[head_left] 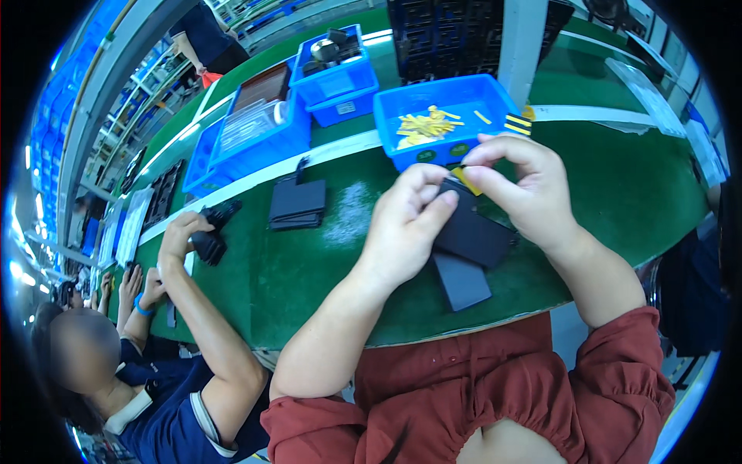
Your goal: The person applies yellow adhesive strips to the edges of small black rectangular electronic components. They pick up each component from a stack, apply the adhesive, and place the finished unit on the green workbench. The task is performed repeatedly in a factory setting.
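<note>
My left hand (406,224) is closed on the upper end of a flat black rectangular panel (475,232), its thumb lying across the panel. My right hand (533,185) pinches a small yellow strip (466,179) between thumb and fingers, right at the panel's upper end. Whether the strip touches the panel I cannot tell. Under the held panel, a dark grey rectangular piece (462,282) lies on the green table mat. Beyond both hands stands a blue bin (390,131) with a loose pile of yellow strips (425,125) in it.
A stack of black panels (297,204) lies left of my hands. Further left, a co-worker's hand (182,236) holds a black part (209,246). Blue bins (340,108) stand along the back, and a grey post (522,54) rises behind the bin of strips.
</note>
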Available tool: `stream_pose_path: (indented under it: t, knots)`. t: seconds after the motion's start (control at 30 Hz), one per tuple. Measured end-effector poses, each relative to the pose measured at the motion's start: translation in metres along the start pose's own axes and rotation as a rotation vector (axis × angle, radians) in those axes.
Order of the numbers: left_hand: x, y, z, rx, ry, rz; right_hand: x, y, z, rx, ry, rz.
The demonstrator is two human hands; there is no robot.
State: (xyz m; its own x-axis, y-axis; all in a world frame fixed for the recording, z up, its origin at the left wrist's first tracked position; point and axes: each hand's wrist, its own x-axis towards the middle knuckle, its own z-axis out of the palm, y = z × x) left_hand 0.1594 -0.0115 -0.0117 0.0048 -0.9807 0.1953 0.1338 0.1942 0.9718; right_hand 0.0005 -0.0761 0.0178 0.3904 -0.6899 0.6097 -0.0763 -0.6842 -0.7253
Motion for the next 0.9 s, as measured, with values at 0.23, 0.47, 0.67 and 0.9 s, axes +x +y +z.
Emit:
stream_pose_path:
  t: [0.23,0.47,0.67,0.9]
  knots:
    - [-0.001,0.006,-0.003,0.208,-0.036,-0.055,0.001,0.002,-0.001,0.027,-0.047,0.147]
    - [-0.003,0.010,-0.002,0.264,-0.030,-0.047,0.001,0.002,-0.001,-0.001,-0.055,0.125]
    - [-0.003,0.011,0.000,0.281,-0.041,-0.063,-0.002,0.002,0.002,-0.042,-0.021,0.059]
    - [-0.003,0.008,0.000,0.230,-0.017,-0.062,-0.001,0.004,0.002,-0.044,-0.011,0.029]
